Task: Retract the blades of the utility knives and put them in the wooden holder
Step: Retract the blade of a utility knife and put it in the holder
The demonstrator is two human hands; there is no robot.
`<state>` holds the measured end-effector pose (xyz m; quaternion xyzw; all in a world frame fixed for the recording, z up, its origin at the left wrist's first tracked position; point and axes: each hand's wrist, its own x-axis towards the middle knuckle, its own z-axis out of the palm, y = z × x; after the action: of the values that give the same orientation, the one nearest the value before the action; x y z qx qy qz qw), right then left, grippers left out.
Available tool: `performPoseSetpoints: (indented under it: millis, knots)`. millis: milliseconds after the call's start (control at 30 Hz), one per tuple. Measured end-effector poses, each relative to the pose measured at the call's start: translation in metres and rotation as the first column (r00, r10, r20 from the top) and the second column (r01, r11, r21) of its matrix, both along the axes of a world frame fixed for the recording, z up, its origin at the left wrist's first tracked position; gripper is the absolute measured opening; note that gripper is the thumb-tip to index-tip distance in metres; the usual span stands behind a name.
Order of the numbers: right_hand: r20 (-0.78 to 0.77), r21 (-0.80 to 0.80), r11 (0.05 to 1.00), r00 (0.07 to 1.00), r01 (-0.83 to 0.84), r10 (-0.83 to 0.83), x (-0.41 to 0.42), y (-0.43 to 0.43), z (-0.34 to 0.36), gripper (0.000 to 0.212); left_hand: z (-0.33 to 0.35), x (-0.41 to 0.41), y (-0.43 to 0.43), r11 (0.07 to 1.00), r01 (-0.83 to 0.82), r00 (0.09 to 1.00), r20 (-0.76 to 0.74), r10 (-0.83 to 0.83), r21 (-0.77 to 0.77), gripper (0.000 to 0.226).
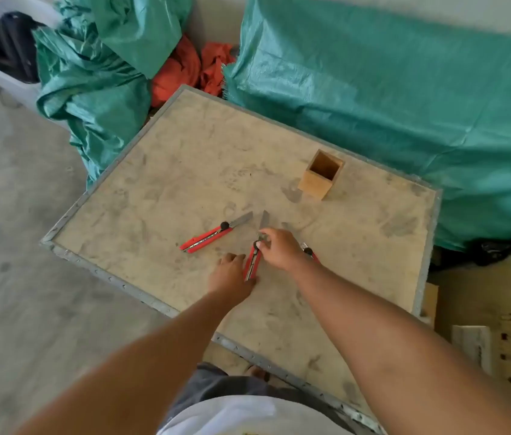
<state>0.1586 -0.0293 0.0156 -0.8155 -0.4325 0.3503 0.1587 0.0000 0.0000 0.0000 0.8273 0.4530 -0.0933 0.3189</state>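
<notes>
Now right hand (279, 249) pinches the knife (252, 262) at its slider (258, 244), left hand (232, 273) flat against the handle; blade (263, 219) is out, so a slip could cut.

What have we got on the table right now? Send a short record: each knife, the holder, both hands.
left knife: lies alone, blade out
middle knife: blade out, pointing away from the person
third knife: mostly hidden under the right wrist; blade cannot be told
holder: upright on the table, no knife in it, apart from all knives
left hand: at the middle knife's handle end; grip unclear
right hand: pinches the middle knife at its black slider
done so far: no knife put away
</notes>
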Motion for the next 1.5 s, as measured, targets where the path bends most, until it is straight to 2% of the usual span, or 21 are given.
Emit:
performPoseSetpoints:
  millis: [133, 267, 400, 533, 600, 800, 867, 967, 1100, 1300, 1500]
  knots:
    - [-0.013, -0.015, 0.999, 0.999, 0.05, -0.05, -0.005, -0.005, -0.007, 0.038, -0.004, -0.001, -0.008, 1.0, -0.024, 1.0, -0.003, 0.024, -0.007, 0.055]
    - [-0.023, 0.01, 0.993, 0.993, 0.119, -0.119, -0.007, -0.009, -0.016, 0.031, -0.009, -0.006, -0.011, 0.996, -0.074, 0.993, 0.085, 0.077, -0.043, 0.049]
    - [-0.129, 0.003, 0.966, 0.958, 0.26, -0.257, -0.011, -0.01, -0.025, 0.025, -0.008, -0.009, -0.01, 0.991, -0.096, 0.983, 0.148, 0.109, -0.096, 0.045]
    - [-0.377, -0.04, 0.879, 0.807, 0.475, -0.454, -0.013, -0.013, -0.024, 0.018, 0.003, -0.014, -0.005, 0.986, -0.087, 0.972, 0.203, 0.115, -0.142, 0.051]
    - [-0.445, -0.032, 0.846, 0.75, 0.533, -0.489, -0.013, -0.014, -0.016, 0.016, 0.013, -0.017, 0.0, 0.986, -0.078, 0.965, 0.236, 0.112, -0.149, 0.053]
    - [-0.56, 0.095, 0.797, 0.694, 0.596, -0.452, -0.006, -0.017, 0.042, 0.017, 0.058, -0.022, 0.021, 0.984, 0.018, 0.929, 0.366, 0.049, -0.178, 0.054]
    - [-0.575, 0.147, 0.796, 0.706, 0.586, -0.413, -0.002, -0.018, 0.063, 0.018, 0.077, -0.023, 0.028, 0.961, 0.041, 0.912, 0.404, 0.077, -0.274, 0.052]
    - [-0.606, 0.193, 0.776, 0.694, 0.601, -0.388, 0.003, -0.019, 0.088, 0.02, 0.101, -0.024, 0.037, 0.873, 0.09, 0.876, 0.455, 0.159, -0.478, 0.058]
    - [-0.655, 0.232, 0.736, 0.661, 0.636, -0.365, 0.005, -0.02, 0.112, 0.025, 0.124, -0.028, 0.046, 0.772, 0.16, 0.821, 0.517, 0.241, -0.615, 0.066]
    - [-0.718, 0.268, 0.705, 0.625, 0.657, -0.308, 0.002, -0.024, 0.138, 0.029, 0.142, -0.033, 0.055, 0.725, 0.218, 0.72, 0.609, 0.333, -0.653, 0.051]
    - [-0.639, 0.312, 0.775, 0.725, 0.549, -0.257, -0.003, -0.03, 0.152, 0.03, 0.149, -0.029, 0.057, 0.728, 0.227, 0.678, 0.641, 0.358, -0.647, 0.047]
